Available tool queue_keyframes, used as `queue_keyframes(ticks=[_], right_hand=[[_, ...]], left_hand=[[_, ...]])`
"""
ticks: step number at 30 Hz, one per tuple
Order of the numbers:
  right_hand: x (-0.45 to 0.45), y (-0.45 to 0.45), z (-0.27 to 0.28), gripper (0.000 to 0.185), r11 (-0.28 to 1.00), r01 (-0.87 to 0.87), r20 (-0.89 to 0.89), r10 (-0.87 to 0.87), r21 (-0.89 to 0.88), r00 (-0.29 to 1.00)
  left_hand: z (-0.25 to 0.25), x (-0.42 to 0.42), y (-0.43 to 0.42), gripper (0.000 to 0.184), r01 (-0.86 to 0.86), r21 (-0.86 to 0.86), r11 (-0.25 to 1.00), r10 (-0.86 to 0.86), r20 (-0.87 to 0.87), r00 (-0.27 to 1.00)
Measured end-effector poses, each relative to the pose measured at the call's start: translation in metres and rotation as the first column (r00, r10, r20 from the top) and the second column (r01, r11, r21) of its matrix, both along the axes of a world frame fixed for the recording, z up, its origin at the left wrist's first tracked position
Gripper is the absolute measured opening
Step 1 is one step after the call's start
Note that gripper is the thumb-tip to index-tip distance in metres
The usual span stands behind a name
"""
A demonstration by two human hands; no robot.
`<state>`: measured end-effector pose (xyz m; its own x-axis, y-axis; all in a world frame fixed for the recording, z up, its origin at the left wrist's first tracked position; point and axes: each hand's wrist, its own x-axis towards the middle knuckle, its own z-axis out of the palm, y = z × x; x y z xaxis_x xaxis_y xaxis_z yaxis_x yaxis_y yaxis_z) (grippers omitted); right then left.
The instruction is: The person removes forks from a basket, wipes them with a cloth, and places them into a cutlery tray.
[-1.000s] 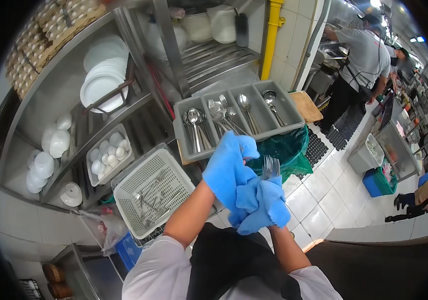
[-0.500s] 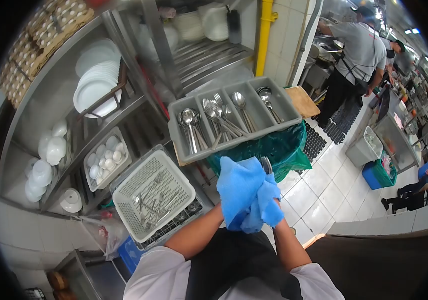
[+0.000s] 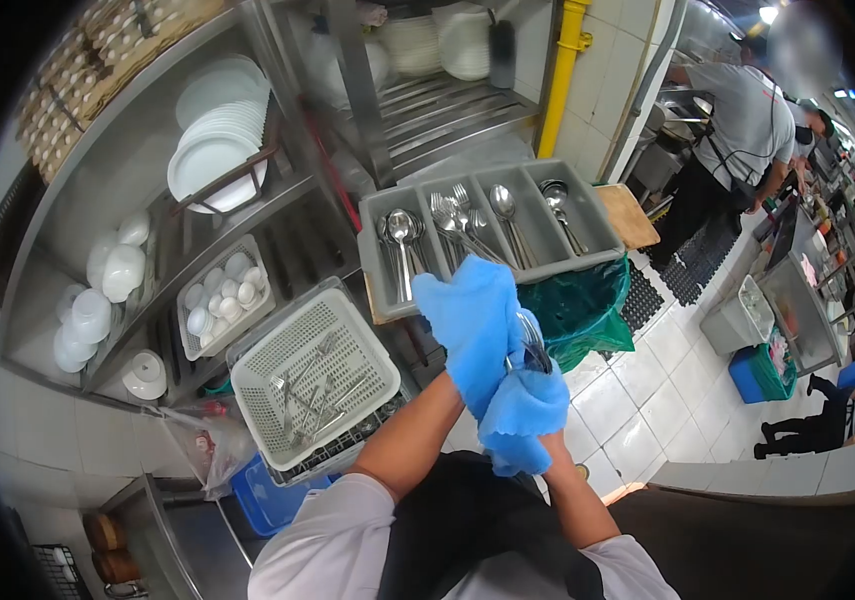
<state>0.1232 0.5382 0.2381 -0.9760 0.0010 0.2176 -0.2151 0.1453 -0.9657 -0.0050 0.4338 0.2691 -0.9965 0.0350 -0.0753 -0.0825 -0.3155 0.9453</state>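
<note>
A blue cloth drapes over both of my hands above the floor, hiding nearly all the fingers. My left hand grips the cloth's upper left part. My right hand is closed beneath the lower fold, round a small bunch of forks whose metal ends stick out of the cloth. Just beyond, a grey cutlery tray has compartments with spoons, forks and more spoons. To the left, a white perforated basket contains several loose forks.
A green-lined bin stands under the tray's front edge. Metal shelves on the left hold white plates, bowls and a basket of cups. A yellow pipe runs up the wall. People stand at the far right.
The cloth and my left hand have shifted up, and more of the forks shows beside the cloth. The whole view has moved slightly, so the tray appears farther right.
</note>
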Motion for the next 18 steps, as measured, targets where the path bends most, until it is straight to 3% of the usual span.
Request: queue_keyframes(ticks=[2,4,5,6,7,9,12,14,17,18], right_hand=[[-0.005,-0.004,0.018,0.029,0.973,0.120,-0.118,-0.098,0.196,0.988],[0.000,-0.008,0.031,0.028,0.992,0.112,0.009,-0.113,0.050,0.994],[0.006,-0.009,0.035,0.028,0.977,0.110,0.166,-0.080,-0.181,0.983],[0.009,-0.006,0.029,0.028,0.977,0.110,0.167,-0.079,-0.183,0.983],[0.011,0.001,0.018,0.029,0.999,0.049,0.095,-0.050,0.017,0.994],[0.005,0.010,0.002,0.029,0.977,0.017,0.018,-0.021,0.214,1.000],[0.006,0.013,-0.008,0.030,0.976,0.043,-0.060,-0.031,0.214,0.998],[0.013,0.012,-0.004,0.030,0.999,-0.026,0.093,0.030,-0.043,0.995],[0.020,0.009,0.004,0.029,0.901,-0.041,0.280,0.177,-0.431,0.944],[0.019,0.010,0.005,0.029,0.901,-0.049,0.276,0.183,-0.431,0.944]], left_hand=[[-0.002,-0.013,-0.004,0.034,-0.021,0.015,1.000,0.021,0.006,1.000],[0.000,-0.033,-0.017,0.034,-0.054,0.050,0.997,0.051,0.052,0.997],[0.003,-0.039,-0.024,0.034,-0.071,0.064,0.995,0.066,0.075,0.995],[0.004,-0.041,-0.029,0.034,-0.082,0.077,0.994,0.074,0.093,0.993],[0.004,-0.036,-0.031,0.033,-0.086,0.076,0.993,0.078,0.096,0.992],[0.010,-0.003,-0.020,0.033,-0.057,0.018,0.998,0.056,0.040,0.998],[0.017,0.039,0.006,0.033,-0.001,-0.104,0.995,-0.007,-0.078,0.997],[0.010,0.027,0.009,0.033,-0.007,-0.128,0.992,-0.005,-0.100,0.995],[0.007,-0.006,-0.008,0.032,-0.053,-0.028,0.998,0.053,-0.017,0.998],[0.008,-0.015,-0.014,0.032,-0.069,-0.007,0.998,0.069,0.008,0.998]])
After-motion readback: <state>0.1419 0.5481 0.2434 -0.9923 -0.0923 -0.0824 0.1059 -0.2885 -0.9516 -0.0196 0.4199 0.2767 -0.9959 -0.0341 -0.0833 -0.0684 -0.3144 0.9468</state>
